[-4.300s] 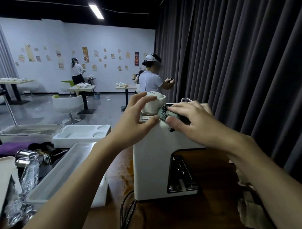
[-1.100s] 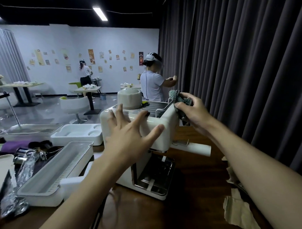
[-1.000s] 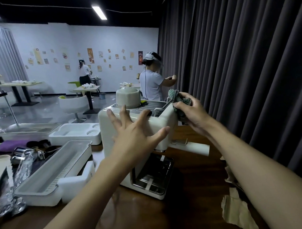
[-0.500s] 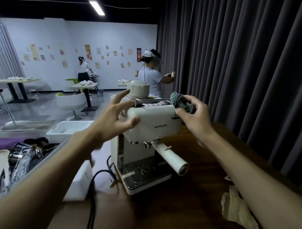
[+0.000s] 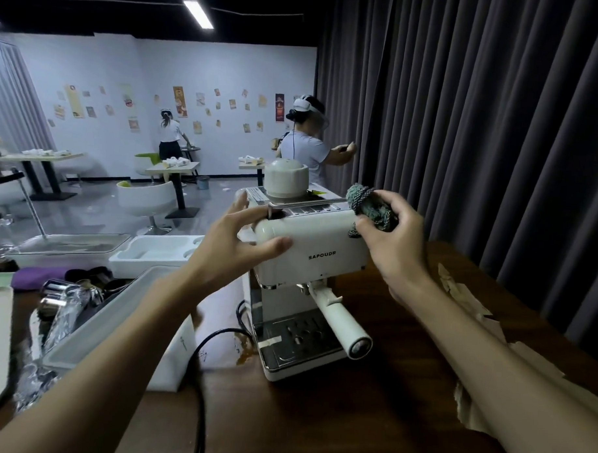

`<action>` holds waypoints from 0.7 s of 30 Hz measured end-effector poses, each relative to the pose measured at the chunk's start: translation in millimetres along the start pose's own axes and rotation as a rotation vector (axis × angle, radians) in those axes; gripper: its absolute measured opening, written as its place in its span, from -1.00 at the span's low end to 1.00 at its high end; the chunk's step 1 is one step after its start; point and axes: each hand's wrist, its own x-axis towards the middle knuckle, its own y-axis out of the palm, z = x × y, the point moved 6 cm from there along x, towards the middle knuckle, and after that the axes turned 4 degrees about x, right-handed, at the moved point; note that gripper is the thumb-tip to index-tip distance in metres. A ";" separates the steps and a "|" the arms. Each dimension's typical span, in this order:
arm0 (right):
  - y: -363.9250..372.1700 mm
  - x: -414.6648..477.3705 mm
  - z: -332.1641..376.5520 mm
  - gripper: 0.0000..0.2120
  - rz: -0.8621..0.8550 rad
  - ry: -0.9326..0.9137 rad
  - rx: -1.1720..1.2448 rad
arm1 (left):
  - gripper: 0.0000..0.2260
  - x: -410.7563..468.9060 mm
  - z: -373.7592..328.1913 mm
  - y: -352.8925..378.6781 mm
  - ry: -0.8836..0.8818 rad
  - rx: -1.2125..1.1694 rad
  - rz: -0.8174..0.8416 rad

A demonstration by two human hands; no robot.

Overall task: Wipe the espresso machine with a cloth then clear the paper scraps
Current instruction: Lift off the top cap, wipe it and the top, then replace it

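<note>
A cream espresso machine (image 5: 319, 247) stands on the dark wooden table (image 5: 318, 423), its front and white portafilter handle (image 5: 341, 321) facing me. My left hand (image 5: 237, 248) grips the machine's upper left corner, thumb on the front. My right hand (image 5: 393, 245) holds a bunched grey-green cloth (image 5: 367, 206) against the top right corner. Torn brown paper scraps (image 5: 468, 296) lie on the table to the right, partly hidden by my right forearm.
A black power cable (image 5: 201, 365) runs from the machine's left side toward me. White foam trays (image 5: 154, 251) and a bin of metal parts (image 5: 68, 296) fill the left. A dark curtain (image 5: 480, 131) hangs close behind. Two people stand in the background.
The machine has been turned so its front faces me instead of its side. My left hand moved from the side panel to the upper left corner. The cloth stays at the top right.
</note>
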 end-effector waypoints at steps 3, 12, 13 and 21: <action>-6.0 -9.9 6.2 -0.68 -0.039 -0.027 -0.032 | -0.59 5.8 0.0 5.0 0.056 -0.119 0.018; 2.9 -21.8 3.3 -0.62 -0.018 -0.065 -0.107 | -0.52 28.9 9.7 -3.6 0.140 -0.149 0.080; 4.8 -21.5 2.3 -0.61 -0.004 -0.076 -0.117 | -0.44 30.2 10.4 -4.7 0.130 -0.137 0.097; -16.6 -24.0 10.5 -0.60 0.053 -0.394 -0.471 | -0.51 24.6 -3.6 -7.3 0.101 -0.143 0.151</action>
